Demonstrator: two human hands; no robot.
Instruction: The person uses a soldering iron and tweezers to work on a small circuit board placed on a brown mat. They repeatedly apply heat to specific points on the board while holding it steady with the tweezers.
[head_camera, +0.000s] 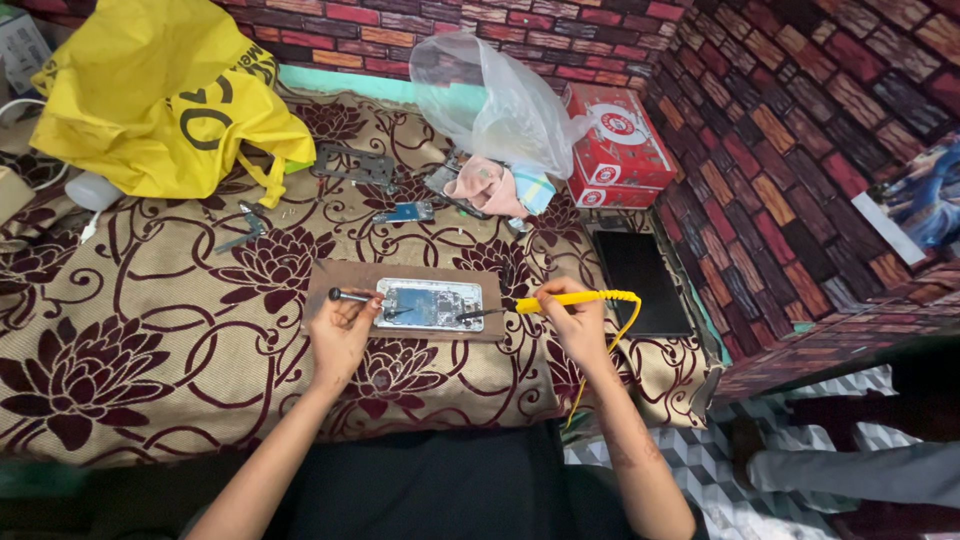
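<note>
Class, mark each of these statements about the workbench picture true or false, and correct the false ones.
1. The right hand holds a yellow-handled soldering iron. True.
2. The opened phone lies directly on the floral cloth. False: it lies on a brown board.
3. The left hand is empty. False: it holds a dark-handled tool.
4. A red box stands against the brick-patterned wall. True.
5. The yellow bag lies right of the phone. False: it lies at the far left.
</note>
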